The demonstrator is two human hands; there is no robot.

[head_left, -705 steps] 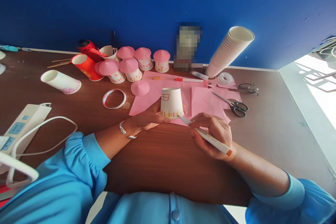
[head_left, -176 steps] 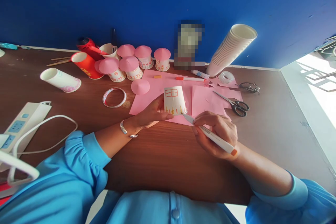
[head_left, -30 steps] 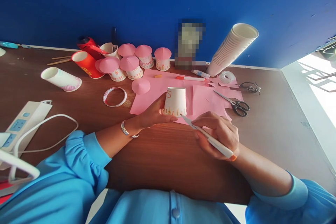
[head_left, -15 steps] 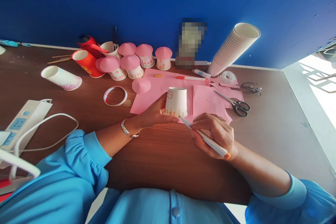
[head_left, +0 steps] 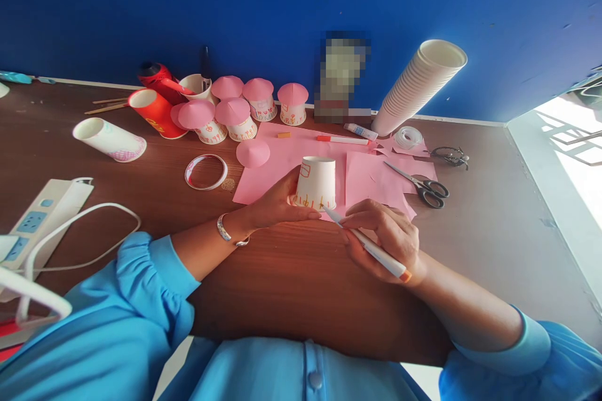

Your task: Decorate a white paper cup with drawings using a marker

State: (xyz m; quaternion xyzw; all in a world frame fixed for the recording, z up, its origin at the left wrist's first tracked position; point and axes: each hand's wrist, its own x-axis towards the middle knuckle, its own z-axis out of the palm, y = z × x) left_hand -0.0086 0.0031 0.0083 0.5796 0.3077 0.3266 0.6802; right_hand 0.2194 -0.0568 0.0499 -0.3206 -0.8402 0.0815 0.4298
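Observation:
My left hand (head_left: 291, 200) grips an upside-down white paper cup (head_left: 320, 178) by its left side and lower rim. Red window-like lines and a row of small red and yellow-brown strokes mark the cup. In my right hand (head_left: 383, 238) is a white marker pen (head_left: 380, 258) with an orange end, held like a pencil. Its tip meets the cup near the lower rim. Beneath and behind the cup lies pink paper (head_left: 291, 147), with a pink paper cone (head_left: 253, 153) to the left.
Several decorated cups with pink cone tops (head_left: 234, 111) stand at the back left. Scissors (head_left: 426, 190), a red-capped marker (head_left: 343, 140) and a tall stack of paper cups (head_left: 418, 84) are to the right. A tape roll (head_left: 205, 188) and a power strip (head_left: 35, 225) lie left.
The marker tip has shifted very slightly at the cup's lower edge, and the yellow-brown mark there has grown. My left hand and the cup stay almost still.

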